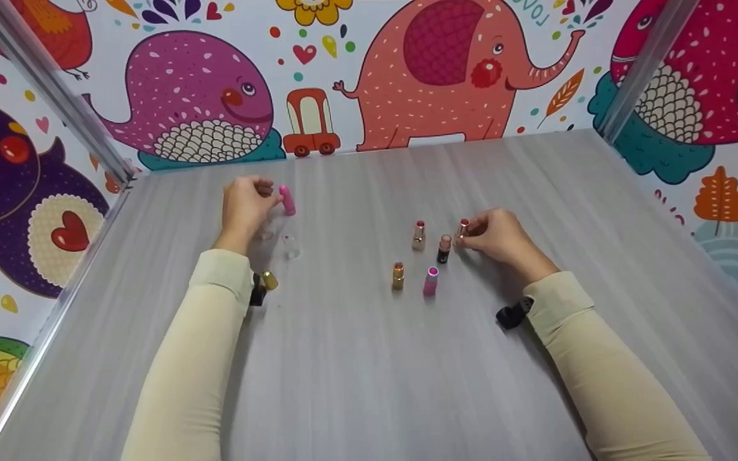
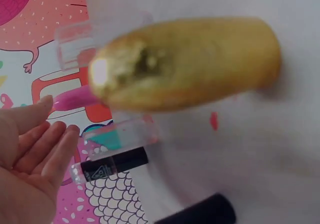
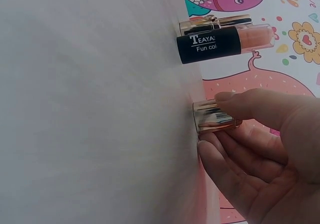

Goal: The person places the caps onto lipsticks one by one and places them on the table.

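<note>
At the right, my right hand point(image 1: 500, 237) pinches a gold lipstick point(image 3: 216, 116) with a red tip between thumb and fingers; it stands upright, its base at the table. Close by it stand a black lipstick with a peach tip point(image 1: 444, 250) and a gold lipstick with a red tip point(image 1: 419, 235). Far to the left, my left hand point(image 1: 247, 208) is beside an upright pink cap point(image 1: 287, 200). In the left wrist view its thumb tip is right at the pink cap, while the other fingers are apart from it, loosely bent.
A gold lipstick point(image 1: 398, 276) and a pink lipstick point(image 1: 431, 282) stand nearer me. Clear caps point(image 1: 291, 246) stand below the left hand, and a gold cap point(image 2: 200, 63) is by the left wrist. A black-and-clear tube point(image 2: 115, 164) is also there. Patterned walls point(image 1: 433, 77) enclose the table.
</note>
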`<state>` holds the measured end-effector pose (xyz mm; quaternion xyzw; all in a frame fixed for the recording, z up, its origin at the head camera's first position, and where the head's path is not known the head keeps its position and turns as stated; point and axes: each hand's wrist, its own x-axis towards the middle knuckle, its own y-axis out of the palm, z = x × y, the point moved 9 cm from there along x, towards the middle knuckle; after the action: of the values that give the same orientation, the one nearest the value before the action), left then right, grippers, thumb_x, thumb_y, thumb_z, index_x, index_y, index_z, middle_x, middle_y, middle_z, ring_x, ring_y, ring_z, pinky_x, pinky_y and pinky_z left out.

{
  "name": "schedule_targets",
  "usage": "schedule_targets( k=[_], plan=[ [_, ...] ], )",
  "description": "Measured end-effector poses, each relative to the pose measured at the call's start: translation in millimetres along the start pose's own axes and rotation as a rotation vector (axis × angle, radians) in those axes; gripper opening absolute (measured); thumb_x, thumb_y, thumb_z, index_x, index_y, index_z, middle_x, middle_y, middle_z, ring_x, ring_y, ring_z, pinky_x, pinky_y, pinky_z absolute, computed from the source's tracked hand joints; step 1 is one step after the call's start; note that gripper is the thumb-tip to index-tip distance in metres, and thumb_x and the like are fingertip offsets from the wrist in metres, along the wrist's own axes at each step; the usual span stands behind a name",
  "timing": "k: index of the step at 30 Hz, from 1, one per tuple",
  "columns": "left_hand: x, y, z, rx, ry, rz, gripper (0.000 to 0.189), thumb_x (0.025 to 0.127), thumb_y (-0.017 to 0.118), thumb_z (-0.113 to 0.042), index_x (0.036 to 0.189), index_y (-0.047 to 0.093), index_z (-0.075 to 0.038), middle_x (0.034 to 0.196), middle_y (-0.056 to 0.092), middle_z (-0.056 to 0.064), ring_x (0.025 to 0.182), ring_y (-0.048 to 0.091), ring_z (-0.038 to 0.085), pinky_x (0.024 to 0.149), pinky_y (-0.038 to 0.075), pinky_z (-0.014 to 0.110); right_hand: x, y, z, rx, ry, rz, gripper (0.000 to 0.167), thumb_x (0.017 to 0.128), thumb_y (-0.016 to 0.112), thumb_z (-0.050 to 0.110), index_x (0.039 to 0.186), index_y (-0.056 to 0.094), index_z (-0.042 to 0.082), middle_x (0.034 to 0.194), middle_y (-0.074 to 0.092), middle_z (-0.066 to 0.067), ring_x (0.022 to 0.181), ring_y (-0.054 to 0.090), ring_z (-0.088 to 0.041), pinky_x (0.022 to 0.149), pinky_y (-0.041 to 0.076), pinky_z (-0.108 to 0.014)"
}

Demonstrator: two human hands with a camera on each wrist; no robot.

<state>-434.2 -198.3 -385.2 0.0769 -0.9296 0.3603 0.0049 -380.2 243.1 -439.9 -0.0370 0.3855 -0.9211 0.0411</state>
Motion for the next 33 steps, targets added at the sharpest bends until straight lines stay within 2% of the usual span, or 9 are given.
schedule_targets(
  k=[7,11,16,23,28,33],
  plan=[
    [-3.5,-12.9,-0.4,0.038,0.017,0.037,0.030,0.101,0.076,-0.014,0.126,0.073,0.003,0.126,0.070,0.023,0.115,0.065,0.035,0.105,0.056,0.046,0.3,-1.0,0.3,-0.002,0.006,0.002,0.025,0.088,0.087,0.013,0.102,0.079,-0.005,0.094,0.076,-0.012,0.089,0.063,-0.021,0.078,0.048,-0.028],
    [-5.1,-16.3,5.6,0.055,0.039,0.070,0.031,0.101,0.077,-0.014,0.126,0.073,0.004,0.126,0.071,0.024,0.115,0.066,0.036,0.105,0.057,0.047,0.6,-0.3,1.2,0.001,-0.007,0.009,0.024,0.089,0.086,0.012,0.104,0.078,-0.006,0.096,0.077,-0.014,0.090,0.064,-0.022,0.078,0.049,-0.027],
    [-9.0,-14.3,19.4,0.062,0.026,0.134,0.035,0.100,0.078,-0.013,0.130,0.072,0.004,0.128,0.071,0.024,0.120,0.065,0.037,0.109,0.053,0.048,0.8,2.4,2.2,-0.002,-0.053,0.021,0.021,0.089,0.082,0.008,0.105,0.078,-0.005,0.096,0.076,-0.013,0.091,0.066,-0.022,0.079,0.050,-0.026],
    [-13.2,-10.3,29.2,0.077,0.011,0.186,0.039,0.097,0.080,-0.008,0.132,0.071,0.004,0.130,0.069,0.024,0.122,0.062,0.037,0.112,0.051,0.049,2.1,4.6,1.0,0.070,-0.092,0.020,0.027,0.088,0.084,0.006,0.109,0.075,-0.007,0.096,0.077,-0.015,0.084,0.064,-0.008,0.075,0.048,-0.016],
    [-15.3,-7.7,34.7,0.071,-0.004,0.199,0.037,0.098,0.078,-0.005,0.132,0.070,0.005,0.128,0.068,0.023,0.118,0.062,0.036,0.110,0.052,0.049,2.6,4.3,-2.5,0.103,-0.071,0.000,0.029,0.086,0.087,0.006,0.108,0.074,-0.008,0.094,0.077,-0.014,0.080,0.061,-0.004,0.070,0.046,-0.015],
    [-16.1,-6.4,38.3,0.089,-0.002,0.194,0.033,0.098,0.077,-0.004,0.129,0.071,0.005,0.126,0.068,0.024,0.114,0.062,0.035,0.107,0.054,0.049,2.4,3.6,-4.5,0.093,-0.043,-0.007,0.026,0.086,0.088,0.006,0.105,0.075,-0.007,0.092,0.077,-0.009,0.079,0.061,-0.005,0.068,0.046,-0.016]
  ],
)
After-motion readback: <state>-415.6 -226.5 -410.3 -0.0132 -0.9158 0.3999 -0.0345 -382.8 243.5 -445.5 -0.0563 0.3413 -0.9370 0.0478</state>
